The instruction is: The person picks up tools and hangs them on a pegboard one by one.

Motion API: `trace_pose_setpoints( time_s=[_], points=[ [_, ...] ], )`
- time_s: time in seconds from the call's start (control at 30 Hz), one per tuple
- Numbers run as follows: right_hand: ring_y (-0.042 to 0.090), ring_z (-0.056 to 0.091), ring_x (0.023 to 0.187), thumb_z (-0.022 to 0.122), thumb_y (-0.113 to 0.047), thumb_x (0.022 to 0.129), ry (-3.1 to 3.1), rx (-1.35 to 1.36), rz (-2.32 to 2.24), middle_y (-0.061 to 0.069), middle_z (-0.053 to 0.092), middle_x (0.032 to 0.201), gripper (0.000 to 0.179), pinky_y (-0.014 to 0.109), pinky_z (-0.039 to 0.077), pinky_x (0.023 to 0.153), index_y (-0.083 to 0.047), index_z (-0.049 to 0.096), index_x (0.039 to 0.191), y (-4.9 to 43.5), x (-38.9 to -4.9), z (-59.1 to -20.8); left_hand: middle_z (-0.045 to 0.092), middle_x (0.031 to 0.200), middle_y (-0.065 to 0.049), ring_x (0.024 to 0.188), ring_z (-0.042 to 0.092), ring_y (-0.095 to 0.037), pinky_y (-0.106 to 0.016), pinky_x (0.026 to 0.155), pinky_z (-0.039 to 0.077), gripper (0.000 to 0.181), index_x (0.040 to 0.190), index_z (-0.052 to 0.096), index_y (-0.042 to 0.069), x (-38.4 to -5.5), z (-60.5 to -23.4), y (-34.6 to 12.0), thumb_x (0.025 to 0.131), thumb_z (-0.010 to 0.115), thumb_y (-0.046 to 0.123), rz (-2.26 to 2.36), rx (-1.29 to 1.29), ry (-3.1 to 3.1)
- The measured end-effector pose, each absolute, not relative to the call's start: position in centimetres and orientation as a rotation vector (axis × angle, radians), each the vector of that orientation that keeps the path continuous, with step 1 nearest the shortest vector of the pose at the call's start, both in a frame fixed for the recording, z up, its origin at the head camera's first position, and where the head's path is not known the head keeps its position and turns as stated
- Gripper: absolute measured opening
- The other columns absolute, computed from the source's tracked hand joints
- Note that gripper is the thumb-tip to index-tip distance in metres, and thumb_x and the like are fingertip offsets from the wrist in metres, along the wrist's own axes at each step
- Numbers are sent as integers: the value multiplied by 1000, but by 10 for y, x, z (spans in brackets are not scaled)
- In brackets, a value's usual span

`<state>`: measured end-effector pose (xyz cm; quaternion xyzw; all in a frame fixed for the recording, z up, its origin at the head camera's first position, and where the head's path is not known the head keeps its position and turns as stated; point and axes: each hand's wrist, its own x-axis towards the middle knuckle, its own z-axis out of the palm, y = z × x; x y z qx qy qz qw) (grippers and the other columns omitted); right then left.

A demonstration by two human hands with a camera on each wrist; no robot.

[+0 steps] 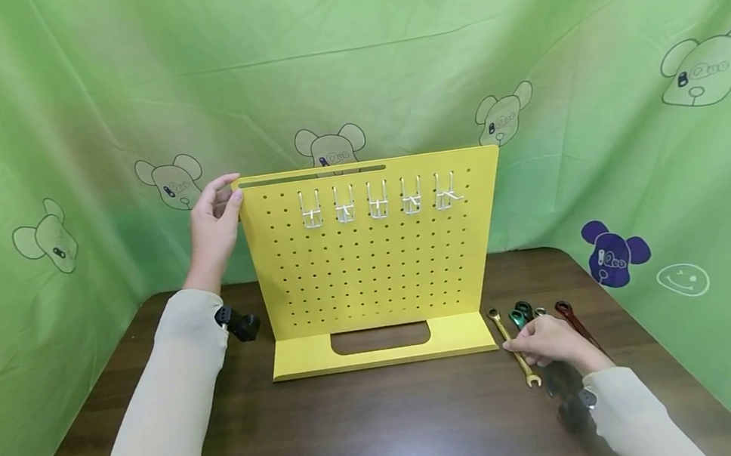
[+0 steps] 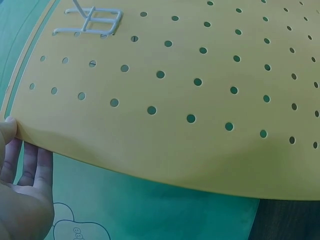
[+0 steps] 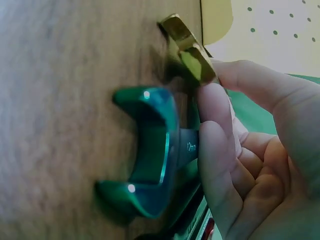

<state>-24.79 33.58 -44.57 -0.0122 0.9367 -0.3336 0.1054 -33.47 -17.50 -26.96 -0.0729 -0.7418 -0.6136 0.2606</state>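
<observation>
My left hand [image 1: 213, 227] holds the upper left corner of a yellow pegboard stand [image 1: 369, 258]. In the left wrist view, the thumb lies on the front of the board and fingers show behind its edge. My right hand [image 1: 549, 341] is down at the table, right of the stand, pinching a gold combination wrench [image 1: 528, 371] between thumb and fingers. Seen from the right wrist, the gold wrench's open end points away from the fingertips. Close beside it is the open jaw of a green wrench [image 3: 170, 150], its shank partly hidden behind my fingers.
Several white wire hooks [image 1: 380, 215] hang in a row high on the pegboard. Behind my right hand lie a black wrench [image 1: 524, 307], a silver one [image 1: 540, 311] and a dark red one [image 1: 572, 320] on the brown table [image 1: 378, 439]. A green curtain [image 1: 385, 51] surrounds the table.
</observation>
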Motion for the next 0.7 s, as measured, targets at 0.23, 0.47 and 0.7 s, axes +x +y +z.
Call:
trace_pose_setpoints(
  time_s=[0.23,0.47,0.7],
  points=[
    [12,48,55,72,-20,93,2655,-112,-1140,0,53,58,33,25,46,52,-5,59,67,338,-247,-446,62,117,-9,95,60,-16,-29,86,52,33,135,61,16,-335,-270,-175,103,58,21,-1667,-203,-1995],
    [11,48,55,71,-18,94,2596,-116,-1220,1,54,59,28,25,47,51,-1,63,72,340,-246,-445,61,117,-8,97,60,-16,-29,87,52,34,136,60,15,-335,-271,-175,103,58,22,-1677,-195,-2003],
    [12,53,58,71,-19,94,2597,-97,-1237,2,58,62,25,27,54,54,1,68,80,343,-246,-446,60,114,-7,94,58,-15,-28,85,51,33,135,61,17,-336,-270,-175,103,58,22,-1660,-193,-2019]
  ],
)
